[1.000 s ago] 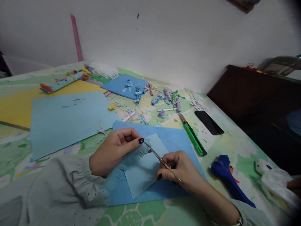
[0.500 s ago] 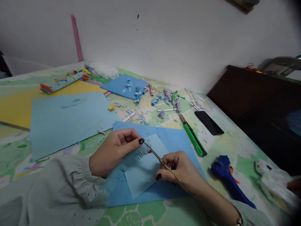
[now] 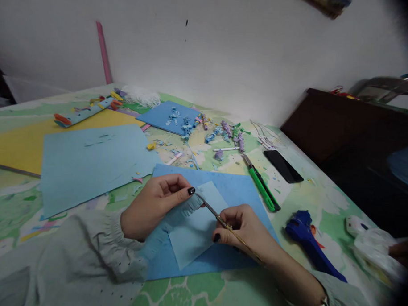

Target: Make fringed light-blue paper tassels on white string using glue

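1. scissors (image 3: 213,211) are grasped by the right hand (image 3: 243,228), their slim metal blades slanting away toward the left thumb; how far the blades are parted is too small to tell.
2. fringed strip (image 3: 171,221), light blue, is pinched at its far end by the left hand (image 3: 151,205), its length trailing back past the left wrist.
3. for neat snipping, short cuts with the blade tips seem best, each stopping before the strip's uncut edge so the tongues stay joined.
4. the pinch should sit close to the cut for stiffness, yet clear of the blades; the thumb looks very near the tips, so a slip could nick it.
5. even spacing matters, i judge: thin paper tongues would curl or tear if cut too narrow.
6. beneath the hands, a smooth, pale blue piece (image 3: 191,244) lies flat and angular on a deeper blue sheet (image 3: 244,188), over the patterned surface (image 3: 182,299).
7. beyond the hands, small curled, frilly rolls (image 3: 213,134) sit crinkled among scraps; left of them, a broad pale sheet (image 3: 96,169) has a ragged edge.
8. right of the right hand lie a ridged green cutter (image 3: 263,189) and a glossy black phone (image 3: 284,166).
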Action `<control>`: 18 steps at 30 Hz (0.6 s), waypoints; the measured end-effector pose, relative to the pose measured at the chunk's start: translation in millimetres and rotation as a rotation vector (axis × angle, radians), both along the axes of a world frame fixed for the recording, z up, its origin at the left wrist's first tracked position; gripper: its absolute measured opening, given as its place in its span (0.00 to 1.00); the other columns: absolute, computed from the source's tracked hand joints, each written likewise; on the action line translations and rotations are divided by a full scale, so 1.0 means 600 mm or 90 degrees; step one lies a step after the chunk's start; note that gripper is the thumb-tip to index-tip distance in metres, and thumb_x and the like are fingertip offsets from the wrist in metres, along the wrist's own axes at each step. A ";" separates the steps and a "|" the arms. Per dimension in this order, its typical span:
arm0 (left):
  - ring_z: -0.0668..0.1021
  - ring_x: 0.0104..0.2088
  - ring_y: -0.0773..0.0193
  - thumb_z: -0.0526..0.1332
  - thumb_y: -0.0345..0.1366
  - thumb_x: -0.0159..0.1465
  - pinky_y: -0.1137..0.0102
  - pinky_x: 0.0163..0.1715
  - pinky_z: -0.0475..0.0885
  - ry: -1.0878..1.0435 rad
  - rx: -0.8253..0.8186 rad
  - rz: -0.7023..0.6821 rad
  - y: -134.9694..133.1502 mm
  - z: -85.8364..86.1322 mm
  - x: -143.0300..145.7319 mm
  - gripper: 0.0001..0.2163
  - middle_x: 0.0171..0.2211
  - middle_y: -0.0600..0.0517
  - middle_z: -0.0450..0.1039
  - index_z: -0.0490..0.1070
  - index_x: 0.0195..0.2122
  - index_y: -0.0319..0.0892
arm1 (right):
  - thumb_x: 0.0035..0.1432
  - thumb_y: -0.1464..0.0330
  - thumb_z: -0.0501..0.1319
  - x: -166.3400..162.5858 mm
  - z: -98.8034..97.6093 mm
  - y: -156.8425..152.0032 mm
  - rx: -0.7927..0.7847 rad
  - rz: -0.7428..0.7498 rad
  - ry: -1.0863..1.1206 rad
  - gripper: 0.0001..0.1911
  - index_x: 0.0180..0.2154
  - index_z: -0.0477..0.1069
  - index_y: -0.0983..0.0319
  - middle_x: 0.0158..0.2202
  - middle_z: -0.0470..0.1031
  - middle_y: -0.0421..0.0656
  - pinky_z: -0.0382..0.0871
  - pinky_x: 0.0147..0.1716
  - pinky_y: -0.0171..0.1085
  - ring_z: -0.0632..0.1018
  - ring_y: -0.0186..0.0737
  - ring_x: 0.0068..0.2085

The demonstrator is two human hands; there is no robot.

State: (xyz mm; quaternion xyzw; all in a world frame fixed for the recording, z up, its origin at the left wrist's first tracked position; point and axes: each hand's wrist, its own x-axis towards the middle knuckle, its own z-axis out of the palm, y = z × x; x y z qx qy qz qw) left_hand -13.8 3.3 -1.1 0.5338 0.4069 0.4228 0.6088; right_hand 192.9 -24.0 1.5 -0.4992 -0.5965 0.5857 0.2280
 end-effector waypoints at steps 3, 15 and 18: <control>0.75 0.27 0.64 0.64 0.39 0.55 0.72 0.28 0.69 -0.010 -0.008 0.006 -0.001 0.002 0.000 0.09 0.23 0.54 0.72 0.69 0.27 0.39 | 0.36 0.52 0.69 0.002 0.003 -0.002 0.001 0.015 0.026 0.25 0.18 0.62 0.65 0.15 0.52 0.32 0.41 0.16 0.30 0.52 0.25 0.19; 0.76 0.28 0.63 0.63 0.38 0.55 0.71 0.29 0.70 -0.085 -0.021 0.007 -0.002 0.003 0.002 0.09 0.24 0.51 0.75 0.67 0.28 0.39 | 0.38 0.52 0.68 0.002 0.006 -0.002 -0.011 0.022 0.066 0.24 0.19 0.62 0.64 0.14 0.54 0.31 0.41 0.15 0.30 0.53 0.24 0.17; 0.75 0.27 0.65 0.64 0.39 0.55 0.73 0.27 0.68 -0.041 -0.004 0.015 -0.001 0.000 0.000 0.08 0.24 0.52 0.74 0.68 0.27 0.39 | 0.37 0.52 0.68 0.001 0.006 -0.002 -0.022 0.012 0.060 0.24 0.19 0.62 0.64 0.13 0.54 0.31 0.41 0.15 0.30 0.53 0.23 0.16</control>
